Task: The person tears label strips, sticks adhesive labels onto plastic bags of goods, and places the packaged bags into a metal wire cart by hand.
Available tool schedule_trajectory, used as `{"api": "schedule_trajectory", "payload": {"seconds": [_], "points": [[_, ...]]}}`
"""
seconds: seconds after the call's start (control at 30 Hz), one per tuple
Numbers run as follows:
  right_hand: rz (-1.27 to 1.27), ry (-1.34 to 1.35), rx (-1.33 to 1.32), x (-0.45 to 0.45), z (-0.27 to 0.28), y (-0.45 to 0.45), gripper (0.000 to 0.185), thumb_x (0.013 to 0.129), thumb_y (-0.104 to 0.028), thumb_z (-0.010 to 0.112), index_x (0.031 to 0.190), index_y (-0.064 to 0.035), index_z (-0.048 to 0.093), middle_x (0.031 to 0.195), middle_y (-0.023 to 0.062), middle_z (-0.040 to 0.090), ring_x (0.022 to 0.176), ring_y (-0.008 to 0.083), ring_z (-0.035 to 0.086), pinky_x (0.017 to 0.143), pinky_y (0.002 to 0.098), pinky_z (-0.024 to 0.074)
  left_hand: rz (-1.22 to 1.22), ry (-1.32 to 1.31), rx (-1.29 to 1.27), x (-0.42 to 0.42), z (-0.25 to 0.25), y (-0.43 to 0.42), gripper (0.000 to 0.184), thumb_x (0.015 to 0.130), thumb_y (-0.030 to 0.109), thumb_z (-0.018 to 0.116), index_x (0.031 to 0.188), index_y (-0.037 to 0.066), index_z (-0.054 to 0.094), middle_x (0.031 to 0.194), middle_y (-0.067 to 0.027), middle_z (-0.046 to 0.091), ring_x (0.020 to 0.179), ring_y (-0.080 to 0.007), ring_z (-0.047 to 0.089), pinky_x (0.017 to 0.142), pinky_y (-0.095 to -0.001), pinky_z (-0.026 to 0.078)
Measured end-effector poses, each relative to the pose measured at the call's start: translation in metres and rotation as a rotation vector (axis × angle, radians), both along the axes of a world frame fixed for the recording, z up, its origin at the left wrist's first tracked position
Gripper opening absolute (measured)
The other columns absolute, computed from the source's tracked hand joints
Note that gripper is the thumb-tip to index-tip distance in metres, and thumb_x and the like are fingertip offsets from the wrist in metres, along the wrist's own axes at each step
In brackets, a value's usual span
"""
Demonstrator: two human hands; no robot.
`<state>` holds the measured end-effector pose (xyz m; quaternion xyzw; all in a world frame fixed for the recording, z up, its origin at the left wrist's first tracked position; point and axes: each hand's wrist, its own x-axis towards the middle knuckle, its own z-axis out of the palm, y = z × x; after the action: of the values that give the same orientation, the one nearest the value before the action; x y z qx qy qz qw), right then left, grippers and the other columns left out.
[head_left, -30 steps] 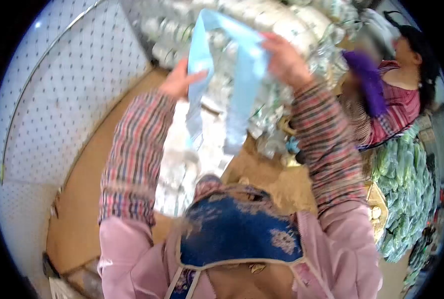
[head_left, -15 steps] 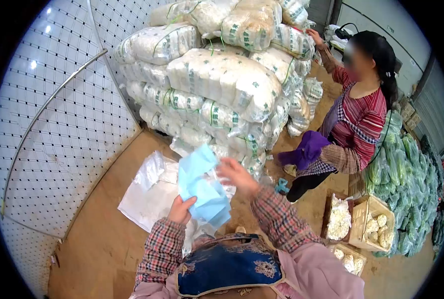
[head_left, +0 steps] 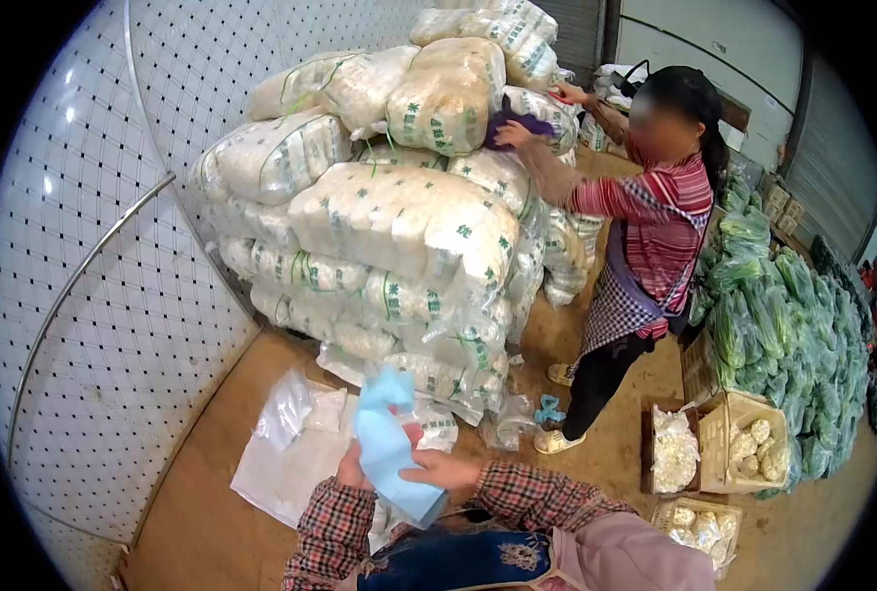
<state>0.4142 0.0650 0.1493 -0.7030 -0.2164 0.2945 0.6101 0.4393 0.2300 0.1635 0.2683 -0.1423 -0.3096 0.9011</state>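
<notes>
A thin, light blue sheet [head_left: 384, 443], paper or cloth I cannot tell, is held in front of my body, creased and curled at its upper end. My left hand [head_left: 353, 467] is closed on its left edge, with part of the fingers hidden behind it. From the other side my right hand [head_left: 446, 471] pinches the sheet, thumb in front. Below and beyond lies a white sack [head_left: 271, 475] on the floor, with clear crumpled plastic [head_left: 285, 410] on top.
Plastic-wrapped bales [head_left: 399, 222] form a tall stack ahead. A co-worker [head_left: 660, 246] stands at its right, holding a purple cloth [head_left: 517, 120] against it. Crates [head_left: 714, 473] and bagged green vegetables [head_left: 783, 325] are at the right; a patterned wall [head_left: 74, 256] is at the left.
My right hand has come from beside the blue sheet onto it. The co-worker has raised the purple cloth to the stack. The view has shifted to the right.
</notes>
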Motion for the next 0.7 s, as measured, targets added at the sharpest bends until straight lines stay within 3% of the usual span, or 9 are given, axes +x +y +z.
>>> {"api": "schedule_trajectory", "payload": {"seconds": [0.03, 0.07, 0.1, 0.2, 0.27, 0.33, 0.4, 0.5, 0.7], "points": [[0.033, -0.059, -0.09, 0.006, 0.002, -0.005, 0.039, 0.086, -0.03, 0.044, 0.113, -0.002, 0.046, 0.101, 0.0117, 0.055, 0.09, 0.0192, 0.053, 0.079, 0.0294, 0.0407, 0.029, -0.072, 0.149, 0.007, 0.001, 0.0, 0.081, 0.07, 0.048, 0.059, 0.126, 0.002, 0.024, 0.122, -0.0185, 0.036, 0.108, -0.035, 0.043, 0.09, -0.0474, 0.036], [0.044, -0.032, -0.098, 0.012, -0.003, -0.009, 0.041, 0.086, -0.033, 0.044, 0.113, -0.0029, 0.046, 0.1, 0.0123, 0.055, 0.09, 0.0207, 0.052, 0.08, 0.0312, 0.0402, 0.027, -0.067, 0.174, 0.015, 0.003, 0.0, 0.07, 0.071, 0.03, 0.064, 0.124, 0.001, 0.028, 0.118, -0.0154, 0.042, 0.104, -0.0317, 0.047, 0.088, -0.0455, 0.039], [0.044, -0.034, -0.098, 0.021, -0.01, -0.014, 0.041, 0.086, -0.033, 0.044, 0.113, -0.0029, 0.046, 0.1, 0.0123, 0.055, 0.09, 0.0207, 0.052, 0.08, 0.0312, 0.0402, 0.028, -0.069, 0.174, 0.026, -0.002, 0.003, 0.07, 0.071, 0.03, 0.064, 0.124, 0.001, 0.028, 0.118, -0.0154, 0.042, 0.104, -0.0317, 0.047, 0.088, -0.0455, 0.039], [0.064, -0.085, -0.027, 0.045, -0.015, -0.034, 0.042, 0.085, -0.035, 0.045, 0.112, -0.0025, 0.047, 0.099, 0.0131, 0.056, 0.09, 0.021, 0.052, 0.08, 0.0305, 0.0402, 0.198, -0.018, 0.317, 0.048, -0.013, 0.001, 0.053, 0.072, 0.01, 0.058, 0.119, 0.002, 0.035, 0.108, -0.0108, 0.051, 0.101, -0.0269, 0.05, 0.087, -0.0423, 0.041], [-0.013, -0.168, -0.231, 0.065, 0.0, -0.057, 0.044, 0.085, -0.036, 0.046, 0.11, -0.001, 0.046, 0.095, 0.0122, 0.056, 0.09, 0.0202, 0.053, 0.08, 0.0298, 0.0406, 0.322, 0.044, 0.254, 0.06, -0.008, -0.004, 0.05, 0.073, 0.007, 0.056, 0.118, 0.002, 0.036, 0.107, -0.0111, 0.051, 0.099, -0.026, 0.051, 0.086, -0.0406, 0.042], [-0.214, -0.384, -0.202, 0.088, -0.013, -0.088, 0.043, 0.083, -0.033, 0.049, 0.109, 0.0006, 0.045, 0.091, 0.0114, 0.057, 0.086, 0.0188, 0.054, 0.077, 0.0291, 0.0426, 0.483, 0.123, 0.188, 0.068, -0.005, -0.001, 0.045, 0.075, 0.007, 0.054, 0.117, 0.002, 0.037, 0.106, -0.0109, 0.051, 0.097, -0.0256, 0.051, 0.086, -0.04, 0.041], [-0.314, -0.165, -0.037, 0.113, -0.045, -0.126, 0.038, 0.08, -0.024, 0.056, 0.108, 0.001, 0.045, 0.087, 0.0103, 0.057, 0.079, 0.0157, 0.055, 0.07, 0.0275, 0.0443, 0.538, 0.154, 0.205, 0.07, -0.011, 0.008, 0.046, 0.076, 0.008, 0.054, 0.118, 0.003, 0.037, 0.107, -0.0109, 0.051, 0.098, -0.0259, 0.051, 0.087, -0.0407, 0.041], [-0.352, -0.154, -0.135, 0.122, -0.037, -0.162, 0.035, 0.081, -0.022, 0.055, 0.106, 0.0008, 0.046, 0.083, 0.0079, 0.056, 0.075, 0.0132, 0.053, 0.066, 0.0248, 0.0433, 0.649, 0.186, 0.224, 0.067, -0.025, 0.019, 0.047, 0.077, 0.01, 0.053, 0.119, 0.002, 0.035, 0.109, -0.0119, 0.05, 0.1, -0.0279, 0.049, 0.089, -0.0433, 0.038], [-0.256, -0.215, -0.033, 0.137, 0.005, -0.124, 0.028, 0.082, -0.019, 0.052, 0.103, -0.0002, 0.048, 0.077, 0.0047, 0.054, 0.071, 0.0101, 0.051, 0.064, 0.0232, 0.0419, 0.686, 0.228, 0.285, 0.045, -0.04, 0.021, 0.053, 0.075, 0.014, 0.055, 0.122, 0.003, 0.033, 0.117, -0.0118, 0.046, 0.107, -0.029, 0.044, 0.094, -0.0442, 0.033]]}}
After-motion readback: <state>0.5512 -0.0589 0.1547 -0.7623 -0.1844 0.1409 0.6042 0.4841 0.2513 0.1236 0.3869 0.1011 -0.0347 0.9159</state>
